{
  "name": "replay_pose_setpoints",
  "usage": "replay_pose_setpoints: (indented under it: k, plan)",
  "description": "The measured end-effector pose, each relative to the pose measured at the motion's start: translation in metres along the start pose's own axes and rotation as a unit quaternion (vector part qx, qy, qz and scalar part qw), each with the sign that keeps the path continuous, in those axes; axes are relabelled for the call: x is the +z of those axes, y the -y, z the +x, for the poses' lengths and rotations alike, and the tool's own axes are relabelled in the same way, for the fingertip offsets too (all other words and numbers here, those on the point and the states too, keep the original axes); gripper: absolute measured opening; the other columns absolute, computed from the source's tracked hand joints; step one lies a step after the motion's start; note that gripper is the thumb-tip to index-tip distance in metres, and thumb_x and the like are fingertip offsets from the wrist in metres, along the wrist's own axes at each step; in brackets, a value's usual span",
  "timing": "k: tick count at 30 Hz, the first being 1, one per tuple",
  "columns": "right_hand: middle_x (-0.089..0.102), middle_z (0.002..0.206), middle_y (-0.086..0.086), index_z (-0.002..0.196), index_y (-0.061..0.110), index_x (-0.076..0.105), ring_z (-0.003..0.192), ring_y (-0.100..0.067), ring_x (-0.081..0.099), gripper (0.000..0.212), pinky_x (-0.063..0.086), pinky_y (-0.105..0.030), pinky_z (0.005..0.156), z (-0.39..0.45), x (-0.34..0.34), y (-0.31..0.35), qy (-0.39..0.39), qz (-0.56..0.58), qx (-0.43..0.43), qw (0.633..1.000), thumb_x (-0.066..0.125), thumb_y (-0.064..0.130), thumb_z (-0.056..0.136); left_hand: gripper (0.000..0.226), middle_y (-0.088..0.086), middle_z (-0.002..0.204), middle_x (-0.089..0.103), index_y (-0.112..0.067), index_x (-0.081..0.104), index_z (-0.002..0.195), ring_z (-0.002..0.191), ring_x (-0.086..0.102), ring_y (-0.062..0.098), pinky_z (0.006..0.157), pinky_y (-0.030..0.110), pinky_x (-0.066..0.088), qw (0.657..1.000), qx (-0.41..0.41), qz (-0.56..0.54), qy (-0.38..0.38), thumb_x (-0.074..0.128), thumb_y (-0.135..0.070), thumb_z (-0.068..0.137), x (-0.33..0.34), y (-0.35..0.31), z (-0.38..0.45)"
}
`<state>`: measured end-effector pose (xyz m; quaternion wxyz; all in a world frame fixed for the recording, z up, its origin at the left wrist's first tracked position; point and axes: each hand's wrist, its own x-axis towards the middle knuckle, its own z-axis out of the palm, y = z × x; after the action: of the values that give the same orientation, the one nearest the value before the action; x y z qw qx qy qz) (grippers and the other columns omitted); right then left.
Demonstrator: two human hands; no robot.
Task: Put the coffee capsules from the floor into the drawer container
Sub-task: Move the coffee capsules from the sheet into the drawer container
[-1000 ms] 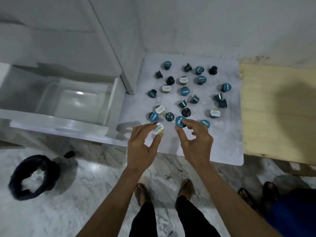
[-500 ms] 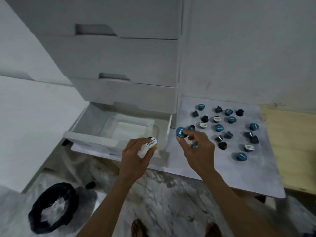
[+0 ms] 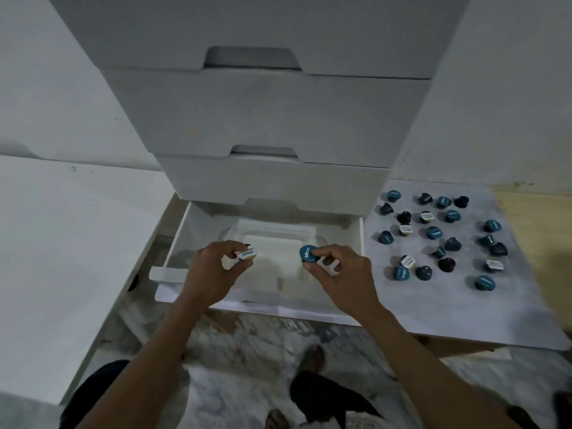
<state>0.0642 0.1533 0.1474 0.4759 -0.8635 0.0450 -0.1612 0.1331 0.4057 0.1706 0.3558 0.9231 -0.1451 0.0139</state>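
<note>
Both hands now over open drawer (image 3: 173, 243), left hand (image 3: 213, 270) pinching white-lidded capsule (image 3: 246, 253), right hand (image 3: 337, 270) blue-lidded capsule (image 3: 309, 253) (container seemingly beneath)

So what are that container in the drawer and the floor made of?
The container looks like clear glossy plastic: the white drawer shows through its walls. The floor looks like polished marble or marble-look tile, grey-veined with a sheen; I cannot tell which.

Dim, cool, even light, perhaps from overhead. Soft shadows inside the open drawer (image 3: 337, 222). The marble floor (image 3: 263, 342) is motion-blurred; wide-angle bending curves the edges.
</note>
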Motion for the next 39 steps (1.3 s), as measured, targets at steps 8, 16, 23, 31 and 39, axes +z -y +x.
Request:
replay_pose_setpoints:
  k: [8, 16, 23, 31, 39]
  plan:
    - [0.056, 0.075, 0.026, 0.092, 0.021, 0.074, 0.070, -0.002, 0.057, 0.020, 0.039, -0.009, 0.066, 0.058, 0.064, -0.027, 0.143, -0.036, 0.017, 0.989, 0.083, 0.027, 0.075, 0.024, -0.028, 0.066, 0.059, -0.025, 0.075, 0.098, 0.054, 0.057, -0.003, 0.058, 0.018, 0.041, 0.982, -0.046, 0.074, 0.167, 0.083, -0.027, 0.075, 0.002, 0.067, 0.066]
    - [0.064, 0.084, 0.011, 0.096, 0.024, 0.072, 0.073, -0.007, 0.059, 0.019, 0.052, -0.029, 0.069, 0.084, 0.117, -0.055, 0.345, -0.069, 0.055, 0.934, 0.079, 0.029, 0.078, 0.019, -0.027, 0.074, 0.059, -0.030, 0.072, 0.094, 0.061, 0.055, -0.012, 0.063, 0.013, 0.038, 0.938, -0.012, 0.102, 0.331, 0.081, -0.030, 0.077, 0.022, 0.100, 0.099]
    - [0.068, 0.082, 0.005, 0.094, 0.024, 0.070, 0.071, -0.008, 0.062, 0.017, 0.055, -0.033, 0.068, 0.087, 0.152, -0.057, 0.435, -0.075, 0.042, 0.896, 0.078, 0.025, 0.079, 0.017, -0.014, 0.093, 0.072, -0.028, 0.071, 0.088, 0.066, 0.052, -0.008, 0.070, 0.024, 0.046, 0.905, 0.020, 0.113, 0.410, 0.080, -0.033, 0.075, 0.035, 0.131, 0.106]
    - [0.065, 0.087, 0.002, 0.089, 0.019, 0.068, 0.074, -0.012, 0.057, 0.011, 0.050, -0.032, 0.069, 0.083, 0.164, -0.055, 0.458, -0.098, -0.023, 0.883, 0.074, 0.019, 0.080, 0.018, -0.017, 0.070, 0.061, -0.023, 0.070, 0.084, 0.052, 0.057, -0.005, 0.071, 0.030, 0.054, 0.883, 0.004, 0.114, 0.456, 0.084, -0.028, 0.072, 0.031, 0.133, 0.110]
    - [0.071, 0.096, -0.001, 0.093, 0.012, 0.074, 0.078, -0.006, 0.062, 0.016, 0.047, -0.010, 0.069, 0.083, 0.162, -0.054, 0.474, -0.081, 0.040, 0.876, 0.071, 0.004, 0.079, 0.010, -0.021, 0.073, 0.063, -0.025, 0.073, 0.084, 0.061, 0.055, -0.014, 0.080, 0.035, 0.054, 0.878, 0.030, 0.104, 0.466, 0.076, -0.033, 0.080, 0.029, 0.141, 0.110]
